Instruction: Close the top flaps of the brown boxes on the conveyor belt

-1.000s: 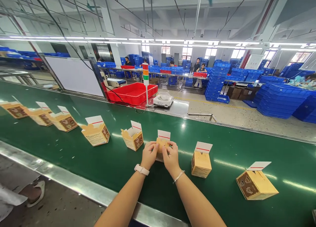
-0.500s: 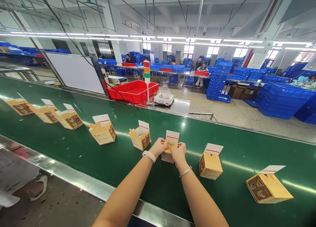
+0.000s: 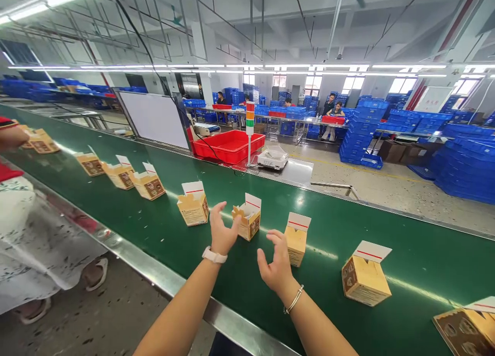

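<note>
My left hand [image 3: 224, 231] hovers over the green conveyor belt [image 3: 162, 263], fingers apart and holding nothing. It overlaps the near left side of a small yellow-brown carton [image 3: 251, 227] whose top flaps stand up; contact cannot be told. To the right, my right hand [image 3: 276, 263] is spread and bare of any object. Close beside its fingers stands a carton [image 3: 297, 245] with the front flaps folded down and a white lid with a red stripe raised at the back. Another flaps-up carton [image 3: 193, 209] sits left of my left hand.
Further right on the belt are two folded cartons [image 3: 366, 281], [image 3: 469, 330]. More flaps-up cartons [image 3: 149, 183] line the left. Beyond the belt stand a red tub [image 3: 228, 148], a signal light [image 3: 250, 118] and a scale [image 3: 273, 158]. A co-worker [image 3: 15, 211] stands at far left.
Both hands have let go of the carton with the folded flaps and moved left, opening. The view has turned left, bringing a co-worker into sight.
</note>
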A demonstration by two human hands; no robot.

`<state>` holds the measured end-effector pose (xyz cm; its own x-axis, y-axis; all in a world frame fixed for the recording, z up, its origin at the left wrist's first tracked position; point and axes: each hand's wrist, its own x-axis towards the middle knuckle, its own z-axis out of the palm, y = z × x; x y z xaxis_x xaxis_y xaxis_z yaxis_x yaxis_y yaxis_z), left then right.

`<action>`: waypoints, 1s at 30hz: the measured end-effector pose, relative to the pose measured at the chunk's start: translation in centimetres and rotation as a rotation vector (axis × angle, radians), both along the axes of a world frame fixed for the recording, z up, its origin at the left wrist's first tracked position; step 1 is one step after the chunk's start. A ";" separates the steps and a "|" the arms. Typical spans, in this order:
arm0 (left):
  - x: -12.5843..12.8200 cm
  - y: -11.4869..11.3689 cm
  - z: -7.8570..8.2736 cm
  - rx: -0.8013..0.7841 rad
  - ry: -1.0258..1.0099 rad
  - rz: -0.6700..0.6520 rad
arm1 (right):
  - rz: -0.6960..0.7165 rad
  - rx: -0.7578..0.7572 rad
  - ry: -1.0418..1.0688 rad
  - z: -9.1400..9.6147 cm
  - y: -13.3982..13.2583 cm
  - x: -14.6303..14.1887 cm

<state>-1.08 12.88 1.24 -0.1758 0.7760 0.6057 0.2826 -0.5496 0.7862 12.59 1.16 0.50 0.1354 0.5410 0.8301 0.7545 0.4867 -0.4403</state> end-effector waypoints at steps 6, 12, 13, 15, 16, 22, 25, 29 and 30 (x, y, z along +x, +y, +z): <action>-0.1 2.0 -2.5 -0.237 -0.165 -0.367 | 0.013 -0.365 0.051 -2.2 5.4 -0.9; 1.3 0.2 -1.9 -0.207 0.159 -0.292 | -0.011 -0.373 0.418 -2.1 6.7 -0.9; 1.5 0.1 -1.7 -0.234 0.139 -0.282 | -0.041 -0.378 0.511 -2.0 6.8 -1.0; 2.1 -0.1 -1.2 -0.331 0.026 -0.280 | -0.139 -0.416 0.649 -1.9 7.2 -1.1; 2.5 -0.2 -1.0 -0.393 -0.036 -0.285 | -0.193 -0.441 0.693 -1.9 7.5 -1.1; 4.7 -0.4 1.2 -0.707 -0.147 -0.114 | -0.389 -0.620 0.883 -1.9 8.8 -0.6; 5.5 -0.3 1.8 -0.875 -0.127 -0.154 | -0.420 -0.659 0.914 -1.6 8.5 -0.3; 6.1 0.1 2.3 -0.966 -0.053 -0.274 | -0.445 -0.676 0.939 -1.3 7.9 0.0; 6.2 0.0 2.5 -0.966 -0.029 -0.294 | -0.444 -0.674 0.945 -1.3 7.8 0.1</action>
<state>5.13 12.91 3.71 0.0971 0.9470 -0.3063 0.2124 0.2810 0.9359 12.72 8.95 -0.77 0.8090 0.5758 -0.1180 0.0474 -0.2639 -0.9634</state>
